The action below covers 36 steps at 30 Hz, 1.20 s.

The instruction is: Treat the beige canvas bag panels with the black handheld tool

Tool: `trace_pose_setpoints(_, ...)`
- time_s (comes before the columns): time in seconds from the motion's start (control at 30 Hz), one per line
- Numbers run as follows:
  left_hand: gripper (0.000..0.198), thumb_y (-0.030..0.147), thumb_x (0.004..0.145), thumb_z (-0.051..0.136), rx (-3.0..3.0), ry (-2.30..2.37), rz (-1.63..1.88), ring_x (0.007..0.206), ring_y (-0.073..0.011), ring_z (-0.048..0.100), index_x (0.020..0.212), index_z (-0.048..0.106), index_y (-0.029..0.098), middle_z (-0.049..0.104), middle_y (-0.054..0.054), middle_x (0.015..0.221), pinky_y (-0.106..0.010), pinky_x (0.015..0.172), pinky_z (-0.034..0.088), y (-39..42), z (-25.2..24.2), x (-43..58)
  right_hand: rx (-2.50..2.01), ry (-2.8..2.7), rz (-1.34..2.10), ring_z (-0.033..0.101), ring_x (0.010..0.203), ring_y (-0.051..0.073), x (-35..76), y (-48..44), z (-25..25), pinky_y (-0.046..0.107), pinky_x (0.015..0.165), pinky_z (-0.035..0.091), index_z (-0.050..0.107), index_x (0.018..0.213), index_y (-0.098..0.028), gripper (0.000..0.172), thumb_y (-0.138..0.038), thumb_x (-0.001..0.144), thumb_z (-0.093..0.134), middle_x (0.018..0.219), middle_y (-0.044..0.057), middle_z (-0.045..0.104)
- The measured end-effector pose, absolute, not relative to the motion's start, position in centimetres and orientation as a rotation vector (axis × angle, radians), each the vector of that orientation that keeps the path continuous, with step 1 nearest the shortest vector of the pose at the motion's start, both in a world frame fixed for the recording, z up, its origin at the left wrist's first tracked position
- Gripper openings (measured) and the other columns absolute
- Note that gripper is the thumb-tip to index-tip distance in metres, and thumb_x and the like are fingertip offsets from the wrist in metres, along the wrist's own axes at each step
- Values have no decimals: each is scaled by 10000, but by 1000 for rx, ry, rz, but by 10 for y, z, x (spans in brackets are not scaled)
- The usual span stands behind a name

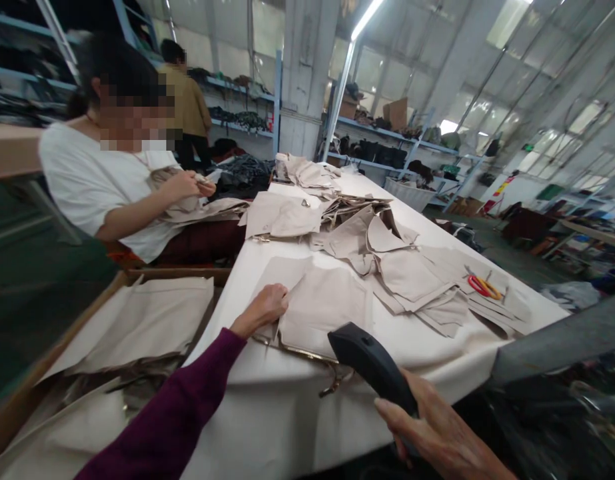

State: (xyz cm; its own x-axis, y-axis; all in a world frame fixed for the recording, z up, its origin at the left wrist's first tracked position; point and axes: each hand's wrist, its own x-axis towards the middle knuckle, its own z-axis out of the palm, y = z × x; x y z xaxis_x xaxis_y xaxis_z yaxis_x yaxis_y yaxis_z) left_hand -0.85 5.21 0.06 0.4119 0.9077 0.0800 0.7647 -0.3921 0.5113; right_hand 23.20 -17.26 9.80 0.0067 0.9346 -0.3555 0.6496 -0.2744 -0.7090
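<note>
Writing: a red-and-yellow sign (504, 187) on the far right wall; its marks are too small and blurred to read.

Left arm: purple sleeve (190, 400) runs up from lower left, reaching forward across the counter (417, 343). Left hand (265, 308) palm down, knuckles up, fingers drawn together on the left edge of a beige zipped piece (327, 303).

Right arm: forearm bare, entering from lower right. Right hand (427, 420) is wrapped round a black curved tool (377, 360), thumb along its near side. The tool tilts up to the left, its head over the piece's near right corner; contact cannot be told.

Zipped piece lies flat near the counter's front edge, brass zip (307, 355) toward the wearer. More beige pieces (412, 270) heaped beyond, scissors (484, 287) with red and yellow handles at right.

Box (72, 338) at left holds similar pieces. Seated co-worker (107, 180), white top, fingers beige cloth.
</note>
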Motion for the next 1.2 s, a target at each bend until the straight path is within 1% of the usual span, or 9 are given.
trace_pose_setpoints(0.1, 274, 330, 804, 389, 2094, 1303, 550, 439, -141, 546, 613, 497, 166, 525, 2, 491, -219, 429, 377, 52, -4, -20, -1926, -1649, 1169, 591, 620, 173, 222, -163, 96, 273, 609, 471, 543, 1090, -166, 370, -442, 847, 502, 699, 1, 585)
trace_pose_setpoints(0.2, 278, 416, 766, 499, 1684, 1082, 701, 363, -102, 479, 644, 483, 167, 502, 32, 474, -200, 382, 354, 46, -7, -30, -1894, -1658, 1206, 598, 634, 158, 207, -150, 94, 276, 647, 486, 539, 1038, -159, 311, -404, 850, 509, 731, 3, 580)
trace_pose_setpoints(0.33, 284, 419, 729, 586, 1356, 880, 768, 364, -70, 443, 667, 505, 154, 495, 49, 484, -175, 379, 332, 46, -13, -34, -1784, -1684, 1331, 553, 514, 127, 187, -132, 89, 230, 500, 461, 501, 961, -147, 244, -369, 860, 501, 590, -41, 527)
trace_pose_setpoints(0.47, 269, 388, 745, 593, 1282, 815, 796, 372, -59, 434, 656, 495, 154, 489, 56, 478, -163, 388, 336, 49, -21, -34, -1664, -1731, 1329, 530, 451, 101, 169, -110, 79, 182, 404, 398, 495, 934, -148, 219, -349, 852, 521, 572, -55, 516)
trace_pose_setpoints(0.67, 321, 442, 728, 609, 1216, 810, 723, 350, -80, 479, 639, 511, 150, 522, 33, 468, -184, 377, 395, 48, -16, -36, -1653, -1732, 1204, 519, 443, 97, 156, -82, 69, 173, 383, 400, 495, 848, -153, 233, -385, 864, 510, 562, -40, 527)
trace_pose_setpoints(0.9, 340, 435, 739, 619, 1224, 778, 708, 356, -86, 498, 607, 456, 168, 508, 33, 445, -178, 373, 425, 48, -14, -38, -1662, -1739, 1284, 557, 464, 102, 166, -105, 72, 175, 399, 421, 501, 956, -167, 220, -360, 854, 535, 633, -40, 536)
trace_pose_setpoints(1.0, 349, 454, 766, 595, 1276, 760, 701, 363, -85, 502, 620, 469, 164, 525, 24, 471, -182, 384, 434, 48, -14, -39, -1635, -1747, 1275, 539, 444, 103, 162, -96, 72, 168, 383, 395, 513, 882, -163, 202, -360, 847, 537, 558, -51, 522)
trace_pose_setpoints(1.1, 335, 475, 796, 550, 1310, 742, 670, 382, -103, 531, 704, 515, 155, 552, 11, 495, -198, 411, 444, 46, -12, -40, -1645, -1728, 1197, 521, 428, 98, 156, -72, 72, 171, 381, 390, 504, 787, -162, 208, -362, 838, 526, 531, -42, 523)
trace_pose_setpoints(1.2, 350, 501, 823, 489, 1392, 793, 691, 375, -106, 513, 704, 483, 172, 514, 33, 463, -206, 426, 423, 43, -9, -38, -1657, -1680, 1118, 516, 422, 103, 158, -56, 74, 182, 372, 390, 491, 787, -164, 250, -407, 842, 500, 556, -29, 524)
